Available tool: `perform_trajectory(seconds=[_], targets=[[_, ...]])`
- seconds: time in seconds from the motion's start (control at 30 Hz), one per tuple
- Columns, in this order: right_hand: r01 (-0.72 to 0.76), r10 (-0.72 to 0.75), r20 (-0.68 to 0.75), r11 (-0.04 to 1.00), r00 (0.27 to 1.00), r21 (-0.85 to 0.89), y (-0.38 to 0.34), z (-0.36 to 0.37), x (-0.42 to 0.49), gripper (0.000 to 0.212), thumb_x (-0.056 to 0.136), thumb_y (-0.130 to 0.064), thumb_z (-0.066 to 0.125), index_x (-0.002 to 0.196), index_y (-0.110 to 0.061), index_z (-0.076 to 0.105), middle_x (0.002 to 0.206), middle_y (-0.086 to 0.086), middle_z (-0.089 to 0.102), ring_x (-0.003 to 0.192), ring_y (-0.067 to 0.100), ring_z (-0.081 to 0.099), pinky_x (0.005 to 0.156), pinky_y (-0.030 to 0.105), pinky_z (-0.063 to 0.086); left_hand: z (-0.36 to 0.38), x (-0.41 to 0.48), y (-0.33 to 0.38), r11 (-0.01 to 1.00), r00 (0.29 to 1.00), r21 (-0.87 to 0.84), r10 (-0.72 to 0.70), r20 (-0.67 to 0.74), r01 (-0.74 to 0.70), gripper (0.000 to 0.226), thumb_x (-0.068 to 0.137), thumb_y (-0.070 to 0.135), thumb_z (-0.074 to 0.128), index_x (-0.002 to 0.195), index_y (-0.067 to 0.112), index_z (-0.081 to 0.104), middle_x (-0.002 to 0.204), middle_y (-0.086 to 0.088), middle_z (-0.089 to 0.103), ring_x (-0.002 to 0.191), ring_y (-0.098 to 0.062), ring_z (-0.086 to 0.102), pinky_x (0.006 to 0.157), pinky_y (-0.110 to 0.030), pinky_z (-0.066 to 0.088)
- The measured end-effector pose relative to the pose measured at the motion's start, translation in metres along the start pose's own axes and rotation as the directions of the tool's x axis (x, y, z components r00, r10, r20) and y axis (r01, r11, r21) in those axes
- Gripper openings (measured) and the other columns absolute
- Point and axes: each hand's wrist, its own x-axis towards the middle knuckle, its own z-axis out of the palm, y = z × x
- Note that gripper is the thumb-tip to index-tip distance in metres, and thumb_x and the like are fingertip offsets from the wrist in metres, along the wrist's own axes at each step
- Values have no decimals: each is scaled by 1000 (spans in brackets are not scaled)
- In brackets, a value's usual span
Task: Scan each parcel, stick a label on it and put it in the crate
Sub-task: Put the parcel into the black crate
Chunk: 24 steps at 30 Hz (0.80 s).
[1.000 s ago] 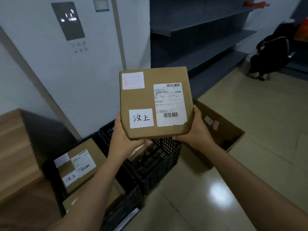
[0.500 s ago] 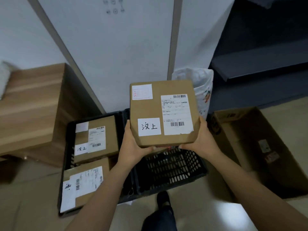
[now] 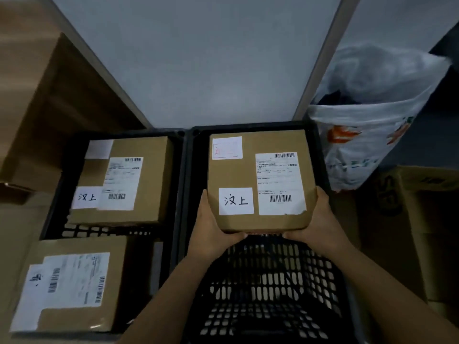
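A brown cardboard parcel [image 3: 270, 142] with a shipping label, a handwritten white label and a small stamped sticker hangs inside the far half of the right black crate [image 3: 268, 281]. My left hand [image 3: 211, 227] grips its near left corner with the fingers curled underneath. My right hand [image 3: 315, 219] holds its near right corner the same way. Whether the parcel touches the crate floor is hidden. In the left black crate [image 3: 178, 184] lie two labelled parcels, one at the back [image 3: 149, 180] and one at the front [image 3: 116, 281].
A wooden cabinet [image 3: 57, 95] stands at the left. A white wall panel rises behind the crates. A filled white plastic bag [image 3: 372, 125] leans at the back right, with an open cardboard box [image 3: 422, 219] in front of it on the right.
Both hands have lowered the parcel from chest height down into the right crate, and the view has tilted down over the crates.
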Motion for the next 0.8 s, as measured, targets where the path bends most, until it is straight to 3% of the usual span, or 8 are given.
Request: perform_trajectory(seconds=[0.13, 0.27, 0.33, 0.4, 0.47, 0.53, 0.67, 0.8], targets=[[7, -8, 48, 1000, 999, 8, 32, 16, 35, 139, 45, -20, 96, 150, -26, 5, 131, -7, 43, 123, 13, 44, 105, 36, 40, 25, 23, -29, 996, 997, 45, -78, -14, 78, 141, 41, 45, 94, 151, 29, 7, 148, 8, 32, 136, -9, 33, 110, -40, 38], [-19, 15, 56, 998, 998, 61, 46, 32, 54, 128, 57, -4, 90, 149, -22, 3, 106, -29, 38, 93, -12, 46, 79, 1, 38, 37, 46, -48, 993, 995, 65, -98, -10, 99, 137, 46, 33, 96, 150, 28, 8, 145, 10, 32, 132, -7, 34, 105, -27, 36], [-37, 32, 63, 997, 997, 71, 52, 42, 60, 126, 59, 1, 88, 149, -23, 3, 109, -29, 41, 90, -22, 45, 69, -4, 36, 42, 52, -56, 990, 994, 89, -111, -8, 111, 138, 50, 30, 96, 151, 27, 2, 145, 10, 28, 135, -8, 30, 103, -22, 32], [-55, 53, 51, 997, 997, 46, 63, 51, 63, 127, 59, -1, 88, 150, -24, 2, 123, -18, 48, 101, -16, 49, 81, 1, 37, 46, 53, -61, 980, 990, 136, -143, -4, 142, 142, 54, 29, 94, 152, 21, -9, 153, 4, 19, 141, -13, 22, 106, -23, 26], [-96, 95, 43, 995, 994, 8, 70, 57, 63, 133, 62, -4, 88, 152, -27, -7, 138, -7, 44, 120, 5, 49, 97, 21, 42, 50, 52, -65, 971, 989, 189, -150, -8, 149, 142, 58, 28, 92, 152, 19, -14, 158, 1, 10, 145, -17, 15, 112, -28, 22], [-128, 131, 37, 990, 991, -67, 70, 61, 63, 138, 63, -10, 89, 151, -30, -16, 150, 2, 31, 133, 19, 39, 107, 36, 39, 53, 52, -67, 964, 990, 224, -143, -15, 143, 140, 61, 29, 91, 151, 18, -16, 160, 1, 1, 146, -16, 8, 112, -26, 17], [-77, 83, 13, 965, 996, -252, 62, 64, 65, 139, 64, -23, 89, 151, -19, -19, 161, 3, -4, 147, 22, 7, 118, 39, 19, 55, 56, -66, 900, 1000, 436, -4, -5, 6, 132, 69, 39, 84, 151, 20, -18, 157, 5, -26, 146, -12, -16, 112, -26, 4], [214, -180, 121, 703, 976, -678, 55, 68, 65, 120, 76, -25, 79, 152, -19, -13, 158, 4, -23, 145, 24, -19, 117, 40, -9, 59, 61, -65, 719, 979, 664, 141, 146, -203, 112, 83, 42, 70, 151, 21, -17, 157, 0, -26, 142, -17, -30, 118, -37, -10]])
